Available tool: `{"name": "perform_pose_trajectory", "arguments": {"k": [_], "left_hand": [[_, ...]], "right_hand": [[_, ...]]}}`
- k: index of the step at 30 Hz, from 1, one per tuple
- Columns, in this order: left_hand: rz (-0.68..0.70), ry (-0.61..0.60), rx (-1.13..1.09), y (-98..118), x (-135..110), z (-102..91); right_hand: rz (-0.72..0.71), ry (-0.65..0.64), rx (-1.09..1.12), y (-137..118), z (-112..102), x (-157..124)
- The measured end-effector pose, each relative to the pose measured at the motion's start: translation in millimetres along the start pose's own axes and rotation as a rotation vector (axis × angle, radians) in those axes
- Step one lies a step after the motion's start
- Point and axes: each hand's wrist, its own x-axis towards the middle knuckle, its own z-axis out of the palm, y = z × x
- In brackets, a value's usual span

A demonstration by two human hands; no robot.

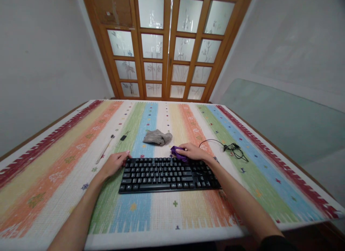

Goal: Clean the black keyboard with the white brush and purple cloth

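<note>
A black keyboard (159,174) lies flat on the striped tablecloth in front of me. My left hand (116,163) is closed at its upper left corner, fingertips against the edge. With my right hand (192,152) I grip a bunched purple cloth (180,154), pressed on the top edge of the keyboard, right of its middle. My right forearm hides part of the keyboard's right end. Just beyond the keyboard, a crumpled grey cloth (157,137) rests on the table.
Left of the keyboard lie a thin brush (105,149) and a small black object with a thin lead (123,138). A bundled black cable (235,150) lies at the right. The striped tablecloth (161,215) covers the table; wooden glazed doors (167,46) stand behind.
</note>
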Motion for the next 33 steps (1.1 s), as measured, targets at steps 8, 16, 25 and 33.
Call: {"name": "perform_pose_trajectory", "arguments": {"k": [8,16,25,33], "left_hand": [[0.024,-0.004,0.023,-2,0,-0.7],[0.026,-0.001,0.018,-5,0,0.2],[0.045,-0.014,0.044,1,-2,-1.3],[0.048,0.000,0.055,3,-1,-1.0]], "right_hand": [[0.041,-0.023,-0.064,-5,16,6],[0.102,0.100,-0.122,10,-1,4],[0.040,0.025,-0.108,22,-23,-33],[0.112,0.059,-0.210,25,-7,-36]]}}
